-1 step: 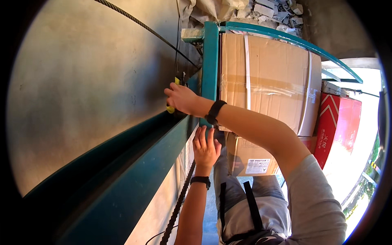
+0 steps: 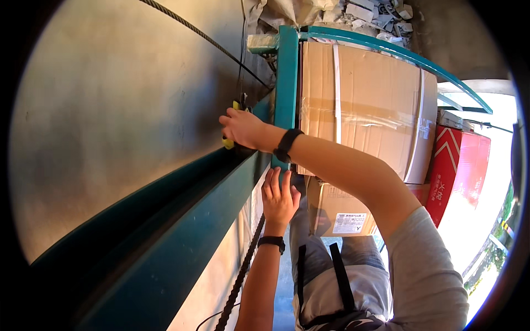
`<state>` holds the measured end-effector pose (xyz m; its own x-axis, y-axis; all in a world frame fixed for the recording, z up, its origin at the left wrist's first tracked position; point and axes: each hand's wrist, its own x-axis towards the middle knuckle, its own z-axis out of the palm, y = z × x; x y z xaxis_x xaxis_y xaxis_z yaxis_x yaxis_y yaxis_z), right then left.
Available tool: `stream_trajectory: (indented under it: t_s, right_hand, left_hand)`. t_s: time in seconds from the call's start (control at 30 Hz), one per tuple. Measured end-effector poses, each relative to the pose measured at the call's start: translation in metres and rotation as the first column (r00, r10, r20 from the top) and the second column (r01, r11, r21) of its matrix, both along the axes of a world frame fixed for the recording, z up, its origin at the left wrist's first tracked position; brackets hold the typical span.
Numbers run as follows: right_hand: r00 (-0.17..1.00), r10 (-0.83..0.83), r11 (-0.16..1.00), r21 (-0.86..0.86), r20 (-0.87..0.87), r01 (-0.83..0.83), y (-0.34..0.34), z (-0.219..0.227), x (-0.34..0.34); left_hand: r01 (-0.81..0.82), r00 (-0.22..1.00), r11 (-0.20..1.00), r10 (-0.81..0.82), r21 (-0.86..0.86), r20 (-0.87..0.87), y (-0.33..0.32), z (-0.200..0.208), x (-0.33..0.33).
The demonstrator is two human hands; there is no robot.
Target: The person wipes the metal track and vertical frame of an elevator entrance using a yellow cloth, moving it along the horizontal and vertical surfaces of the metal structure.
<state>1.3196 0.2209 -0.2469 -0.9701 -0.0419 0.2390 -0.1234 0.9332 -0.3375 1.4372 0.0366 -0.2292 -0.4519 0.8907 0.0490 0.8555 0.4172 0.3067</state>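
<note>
My right hand (image 2: 245,129) reaches across to the left, its fingers wrapped round a yellow-and-black tool (image 2: 228,143). Most of that tool is hidden under the hand, so its exact kind does not show. It is at the far end of a dark teal steel channel (image 2: 182,220), close to the wall. Below the right wrist, my left hand (image 2: 277,201) is open, fingers stretched up toward the lower end of a teal upright post (image 2: 285,83). Its fingertips are at the post and the channel's edge; whether they press on it I cannot tell.
A large strapped cardboard box (image 2: 375,99) stands right of the post, behind a curved teal rail (image 2: 386,47). Beneath it is a smaller carton (image 2: 331,207), and a red box (image 2: 444,165) is farther right. A steel cable (image 2: 204,36) slants along the wall; a dark rope (image 2: 243,270) hangs beside my left forearm.
My right hand and the yellow-and-black tool have shifted slightly left and up. My left hand stays nearly in place; the surroundings have moved a little in view.
</note>
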Motion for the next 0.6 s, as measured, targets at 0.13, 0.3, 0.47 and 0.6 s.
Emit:
stream_trajectory:
  t_s: [0.13,0.3,0.47,0.6]
  right_hand:
    - [0.999,0.003,0.996,-0.089,-0.041,-0.006,-0.007,-0.009,-0.028]
    - [0.957,-0.062,0.949,-0.281,0.283,0.145,0.006,0.002,-0.043]
    - [0.901,-0.149,0.917,-0.283,0.408,0.280,0.037,0.007,-0.038]
    - [0.898,-0.216,0.957,-0.098,0.384,0.272,0.067,0.010,-0.030]
  left_hand:
    - [-0.005,1.000,1.000,0.005,0.010,-0.013,0.005,-0.003,0.000]
    - [-0.025,1.000,1.000,0.024,-0.006,-0.019,0.001,-0.002,-0.001]
    - [0.003,1.000,1.000,-0.004,-0.014,-0.023,0.004,-0.003,-0.001]
    - [0.000,1.000,1.000,0.000,0.009,-0.018,0.002,-0.003,-0.002]
